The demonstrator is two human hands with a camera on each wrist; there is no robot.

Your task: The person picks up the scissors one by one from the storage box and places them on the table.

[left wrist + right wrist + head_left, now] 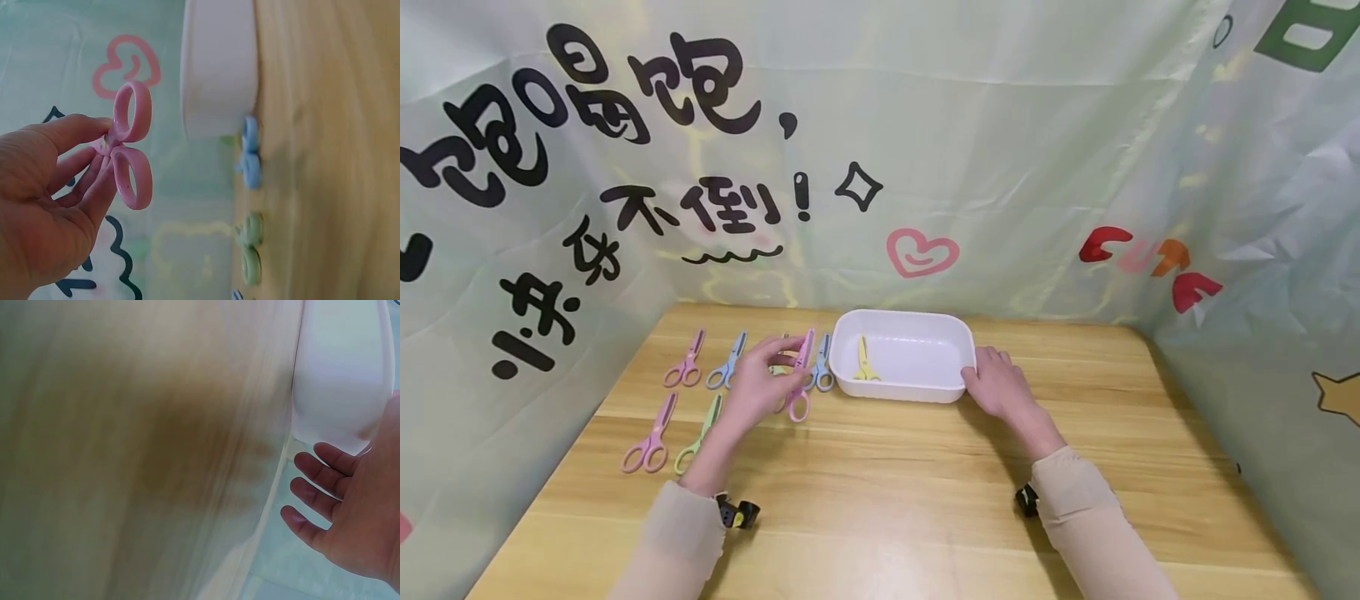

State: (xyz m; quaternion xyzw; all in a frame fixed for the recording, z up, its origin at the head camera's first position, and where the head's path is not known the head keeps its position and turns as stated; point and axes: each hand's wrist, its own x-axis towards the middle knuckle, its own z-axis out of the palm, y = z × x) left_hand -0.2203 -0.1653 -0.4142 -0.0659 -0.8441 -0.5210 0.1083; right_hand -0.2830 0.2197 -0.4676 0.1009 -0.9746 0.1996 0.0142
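Note:
Between thumb and fingertips, my left hand (756, 385) holds a pair of pink scissors (142, 112), raised over the table just left of the white plastic box (902, 392). The blades point away from me and the two finger loops face back toward my wrist. A pair of yellow scissors (864, 360) lies inside the box at its left end. At the box's right end, my right hand (1004, 389) grips the rim, thumb over the edge and the other fingers along the outside. In the right wrist view those fingers (319, 503) are spread loosely beside the box.
Blue scissors (824, 377) lie against the box's left side. Farther left on the wooden table (880, 500) are more blue scissors (722, 371), pink scissors (685, 367), other pink scissors (653, 446) and green scissors (706, 429). A printed curtain (1000, 167) hangs behind the table.

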